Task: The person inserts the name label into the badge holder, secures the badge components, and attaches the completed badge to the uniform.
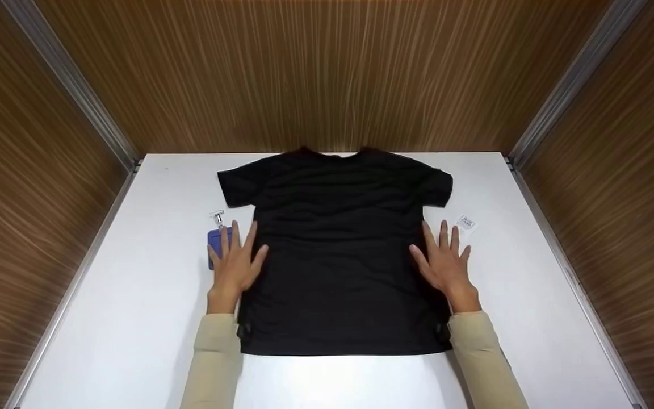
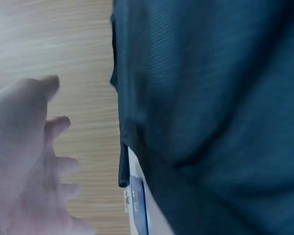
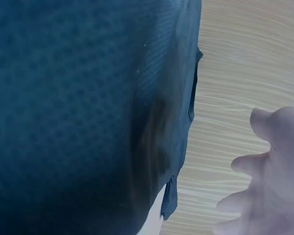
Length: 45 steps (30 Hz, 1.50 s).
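A black short-sleeved T-shirt (image 1: 335,272) lies spread flat, its neckline at the back and its hem toward me. Over its left edge, my left hand (image 1: 235,270) has its fingers spread and holds nothing. Those fingers overlap a blue badge holder (image 1: 212,241) with a metal clip in the head view; the holder (image 2: 138,205) also shows low in the left wrist view. On the other side, my right hand (image 1: 446,264) spreads its fingers over the shirt's right edge, likewise holding nothing. Just beyond its fingertips is a small white printed tag (image 1: 466,222).
The white table (image 1: 151,272) carries all of this. Brown wood-grain panels (image 1: 327,74) rise at the back and along both sides, with metal rails (image 1: 80,94) at the corners. The shirt's neckline reaches the back panel's foot.
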Each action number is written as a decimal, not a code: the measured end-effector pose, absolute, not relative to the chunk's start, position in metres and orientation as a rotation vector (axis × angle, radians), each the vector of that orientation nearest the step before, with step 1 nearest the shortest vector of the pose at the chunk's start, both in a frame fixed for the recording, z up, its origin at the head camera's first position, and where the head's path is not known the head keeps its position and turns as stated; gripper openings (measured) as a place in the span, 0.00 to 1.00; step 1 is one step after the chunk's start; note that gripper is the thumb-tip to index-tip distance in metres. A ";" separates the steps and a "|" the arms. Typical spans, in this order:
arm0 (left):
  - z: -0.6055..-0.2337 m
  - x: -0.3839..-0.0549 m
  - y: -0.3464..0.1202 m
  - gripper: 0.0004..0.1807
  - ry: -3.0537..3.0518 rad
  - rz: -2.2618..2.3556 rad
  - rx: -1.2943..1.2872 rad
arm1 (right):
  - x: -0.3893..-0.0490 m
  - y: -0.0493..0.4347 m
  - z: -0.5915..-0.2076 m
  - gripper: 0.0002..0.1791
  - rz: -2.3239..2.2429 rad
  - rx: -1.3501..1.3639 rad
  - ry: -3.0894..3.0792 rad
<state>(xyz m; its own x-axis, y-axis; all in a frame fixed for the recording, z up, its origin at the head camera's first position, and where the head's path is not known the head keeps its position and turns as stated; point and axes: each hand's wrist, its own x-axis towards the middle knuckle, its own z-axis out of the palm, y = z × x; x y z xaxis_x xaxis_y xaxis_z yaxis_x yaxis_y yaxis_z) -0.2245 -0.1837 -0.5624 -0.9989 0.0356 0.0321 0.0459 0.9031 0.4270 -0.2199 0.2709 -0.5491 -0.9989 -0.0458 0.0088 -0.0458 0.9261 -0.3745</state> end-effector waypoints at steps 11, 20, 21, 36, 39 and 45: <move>-0.562 -0.257 -0.225 0.36 -2.884 -0.921 0.346 | -0.222 0.270 -0.542 0.30 -1.204 -0.075 3.053; -0.565 -0.265 -0.239 0.36 -2.860 -0.961 0.606 | -0.224 0.252 -0.543 0.28 -1.388 -0.148 2.981; -0.566 -0.265 -0.239 0.37 -2.854 -0.961 0.621 | -0.224 0.251 -0.543 0.28 -1.386 -0.157 2.985; -0.569 -0.263 -0.242 0.37 -2.789 -1.037 0.733 | -0.226 0.236 -0.543 0.27 -1.398 -0.213 2.989; -0.568 -0.262 -0.243 0.32 -2.754 -1.080 0.719 | -0.225 0.236 -0.543 0.27 -1.388 -0.202 2.997; -0.566 -0.263 -0.248 0.25 -2.728 -1.117 0.752 | -0.224 0.235 -0.541 0.26 -1.393 -0.226 3.007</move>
